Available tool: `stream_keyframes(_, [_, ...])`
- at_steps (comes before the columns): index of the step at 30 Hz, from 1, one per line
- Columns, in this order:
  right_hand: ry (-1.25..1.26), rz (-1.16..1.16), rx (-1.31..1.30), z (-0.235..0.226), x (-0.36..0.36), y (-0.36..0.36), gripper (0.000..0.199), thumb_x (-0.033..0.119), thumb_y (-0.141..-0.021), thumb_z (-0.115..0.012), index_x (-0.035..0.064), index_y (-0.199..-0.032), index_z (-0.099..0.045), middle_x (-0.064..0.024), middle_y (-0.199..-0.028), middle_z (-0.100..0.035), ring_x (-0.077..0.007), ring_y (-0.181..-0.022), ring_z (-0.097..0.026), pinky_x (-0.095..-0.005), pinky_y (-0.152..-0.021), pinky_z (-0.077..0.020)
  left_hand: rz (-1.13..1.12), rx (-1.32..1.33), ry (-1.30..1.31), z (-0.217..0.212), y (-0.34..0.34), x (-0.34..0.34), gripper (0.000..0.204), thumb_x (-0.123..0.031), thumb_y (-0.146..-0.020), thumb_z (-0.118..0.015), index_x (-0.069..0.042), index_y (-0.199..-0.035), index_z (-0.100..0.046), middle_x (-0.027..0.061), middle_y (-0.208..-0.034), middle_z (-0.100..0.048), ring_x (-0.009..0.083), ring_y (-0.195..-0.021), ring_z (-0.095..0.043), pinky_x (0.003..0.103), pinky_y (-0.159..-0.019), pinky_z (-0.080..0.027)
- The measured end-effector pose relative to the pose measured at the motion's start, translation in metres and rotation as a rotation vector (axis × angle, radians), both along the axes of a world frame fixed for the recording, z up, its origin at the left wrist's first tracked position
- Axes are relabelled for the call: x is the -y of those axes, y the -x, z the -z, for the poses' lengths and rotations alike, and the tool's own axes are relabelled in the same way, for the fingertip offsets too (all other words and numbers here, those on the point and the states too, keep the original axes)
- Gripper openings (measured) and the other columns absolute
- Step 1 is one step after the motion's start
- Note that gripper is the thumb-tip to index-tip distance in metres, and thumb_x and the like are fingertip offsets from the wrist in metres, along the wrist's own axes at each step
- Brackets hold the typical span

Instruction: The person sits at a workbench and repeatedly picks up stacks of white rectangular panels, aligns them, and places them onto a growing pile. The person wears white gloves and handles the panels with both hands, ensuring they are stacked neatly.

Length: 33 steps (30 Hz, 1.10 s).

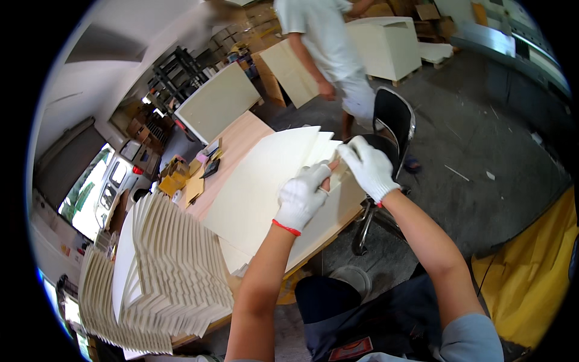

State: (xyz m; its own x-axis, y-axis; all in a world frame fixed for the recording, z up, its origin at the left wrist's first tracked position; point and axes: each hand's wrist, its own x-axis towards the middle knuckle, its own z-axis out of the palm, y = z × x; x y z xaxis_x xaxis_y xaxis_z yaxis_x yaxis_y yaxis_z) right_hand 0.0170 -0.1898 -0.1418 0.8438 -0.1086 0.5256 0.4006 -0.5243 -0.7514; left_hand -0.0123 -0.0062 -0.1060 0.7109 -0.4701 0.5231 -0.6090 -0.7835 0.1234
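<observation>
Both my hands wear white knit gloves with red cuffs, and bare fingertips show on the left one. My left hand (301, 194) is closed over the right part of a fan-shaped white sheet (259, 181) on the table; what its fingers hold is hidden. Close beside it, my right hand (365, 166) bends its closed fingers down at the pointed corners of the layered sheets; anything pinched there is too small to make out. More white sheets lie under the top one, their corners stepped apart near my fingers.
Tall stacks of cut white boards (175, 265) stand at the table's left. Yellow tape-like items and a black object (210, 168) lie on the wooden tabletop (236, 136). A black chair (392, 114) stands by the far right side, a person (329, 54) behind it. Yellow cloth (525, 277) hangs at right.
</observation>
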Motion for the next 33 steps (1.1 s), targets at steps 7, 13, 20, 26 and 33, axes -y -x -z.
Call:
stream_keyframes(7, [-1.427, -0.525, -0.273, 0.001, -0.026, 0.000, 0.027, 0.026, -0.091, -0.070, 0.0072, -0.110, -0.064, -0.0055, -0.097, -0.064, -0.0196, -0.094, -0.063, -0.0327, -0.079, -0.0504, -0.156, -0.024, -0.071, -0.002, 0.005, 0.013, 0.055, -0.019, -0.091, -0.061, -0.027, -0.143, -0.048, 0.0159, -0.094, -0.068, 0.0360, -0.078, -0.068, 0.045, -0.068, -0.056])
stream_keyframes(13, [-1.391, -0.654, -0.751, -0.011, -0.058, 0.015, 0.033, 0.024, -0.096, -0.064, 0.0064, -0.122, -0.055, -0.0093, -0.112, -0.059, -0.0221, -0.100, -0.061, -0.0384, -0.080, -0.0558, -0.027, 0.201, 0.290, 0.020, 0.032, -0.013, 0.044, -0.021, -0.083, -0.071, -0.016, -0.125, -0.061, 0.0124, -0.121, -0.065, 0.0292, -0.109, -0.064, 0.044, -0.090, -0.054])
stream_keyframes(20, [-1.244, -0.650, -0.927, -0.011, -0.126, 0.060, 0.036, 0.023, -0.093, -0.068, 0.0077, -0.123, -0.055, -0.0083, -0.118, -0.058, -0.0283, -0.109, -0.058, -0.0427, -0.088, -0.0567, -0.178, 0.188, 0.238, 0.061, 0.147, -0.088, 0.020, -0.005, -0.073, -0.072, -0.014, -0.091, -0.072, 0.0075, -0.124, -0.067, 0.0229, -0.087, -0.070, 0.033, -0.066, -0.056])
stream_keyframes(26, [-1.083, -0.520, -0.790, -0.015, -0.140, 0.071, 0.037, 0.017, -0.089, -0.072, 0.0045, -0.120, -0.057, -0.0105, -0.117, -0.058, -0.0262, -0.101, -0.062, -0.0390, -0.079, -0.0586, -0.368, 0.185, 0.247, 0.075, 0.153, -0.102, 0.017, -0.007, -0.076, -0.070, -0.015, -0.090, -0.069, 0.0083, -0.122, -0.067, 0.0271, -0.094, -0.069, 0.035, -0.072, -0.056])
stream_keyframes(33, [-1.004, -0.542, -0.839, -0.025, -0.102, 0.094, 0.039, 0.016, -0.091, -0.071, 0.0033, -0.125, -0.055, -0.0107, -0.119, -0.057, -0.0247, -0.105, -0.060, -0.0374, -0.086, -0.0571, -0.494, -0.224, 0.284, 0.071, 0.161, -0.103, 0.028, -0.016, -0.082, -0.070, -0.017, -0.110, -0.069, 0.0077, -0.104, -0.069, 0.0295, -0.089, -0.067, 0.040, -0.069, -0.055])
